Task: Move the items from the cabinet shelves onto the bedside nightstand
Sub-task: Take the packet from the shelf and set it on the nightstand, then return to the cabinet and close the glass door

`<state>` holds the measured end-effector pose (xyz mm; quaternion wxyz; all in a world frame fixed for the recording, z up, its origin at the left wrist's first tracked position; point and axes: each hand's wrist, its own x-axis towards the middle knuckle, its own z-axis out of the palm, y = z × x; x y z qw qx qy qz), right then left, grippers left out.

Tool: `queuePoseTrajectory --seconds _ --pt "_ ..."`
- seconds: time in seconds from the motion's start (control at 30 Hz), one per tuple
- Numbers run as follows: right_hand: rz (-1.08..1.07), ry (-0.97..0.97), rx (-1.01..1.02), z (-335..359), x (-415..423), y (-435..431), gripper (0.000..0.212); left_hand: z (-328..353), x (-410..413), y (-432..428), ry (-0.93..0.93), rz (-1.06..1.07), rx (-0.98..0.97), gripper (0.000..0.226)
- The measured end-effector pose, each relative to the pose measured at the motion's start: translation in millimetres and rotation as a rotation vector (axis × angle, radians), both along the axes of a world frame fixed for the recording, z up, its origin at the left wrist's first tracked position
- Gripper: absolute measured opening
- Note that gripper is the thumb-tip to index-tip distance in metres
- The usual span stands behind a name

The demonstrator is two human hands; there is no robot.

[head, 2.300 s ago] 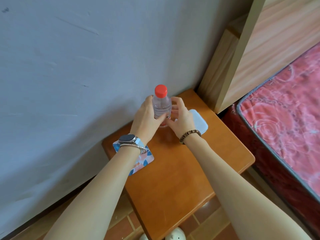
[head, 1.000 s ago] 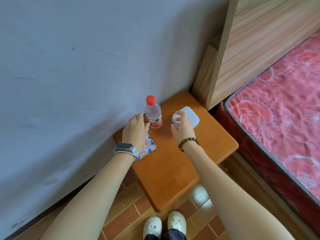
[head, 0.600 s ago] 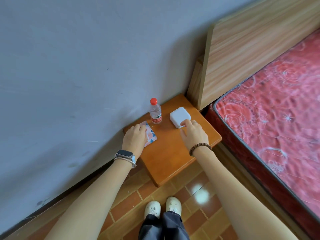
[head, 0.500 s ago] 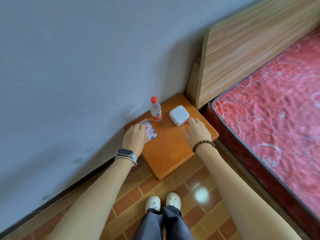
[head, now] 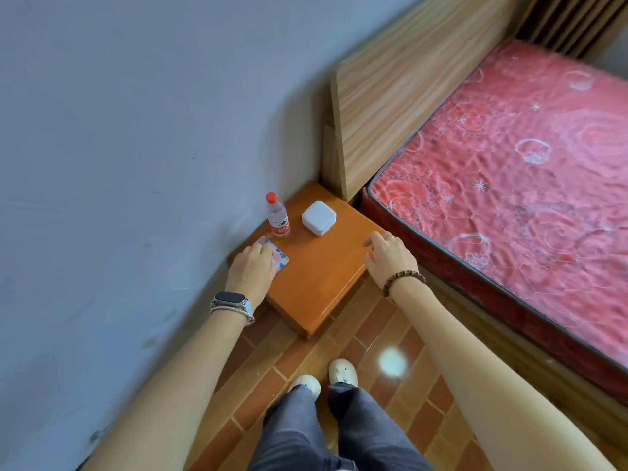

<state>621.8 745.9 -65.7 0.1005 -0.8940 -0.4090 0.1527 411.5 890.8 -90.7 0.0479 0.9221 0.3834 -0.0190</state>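
Note:
The orange wooden nightstand [head: 319,277] stands in the corner between wall and bed. On it, a small clear water bottle [head: 277,215] with a red cap stands upright near the wall. A white square box [head: 318,217] sits to its right. A flat patterned packet [head: 279,257] lies at the left edge, partly under my left hand [head: 253,270], whose fingers rest flat on it. My right hand [head: 389,258] hovers over the nightstand's right edge, fingers apart, holding nothing. The cabinet is out of view.
A grey wall [head: 136,147] runs along the left. A wooden headboard [head: 401,83] and a bed with a red patterned mattress [head: 526,171] fill the right. My legs and white shoes [head: 341,372] stand on brown brick-pattern floor tiles [head: 390,385].
Both hands let go of the bottle, which now stands alone. The right hand touched the white box, then drew back to the right edge. The view has pulled back and up.

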Motion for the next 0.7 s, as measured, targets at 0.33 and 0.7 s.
queuePoseTrajectory --seconds 0.33,0.7 --pt "-0.309 -0.022 0.009 16.7 -48.6 -54.7 0.025 18.4 20.2 -2.9 -0.085 -0.344 -0.039 0.020" --pt "-0.847 -0.066 0.066 42.8 -79.9 -227.2 0.021 47.1 115.4 -111.0 -0.212 -0.880 0.018 0.016"
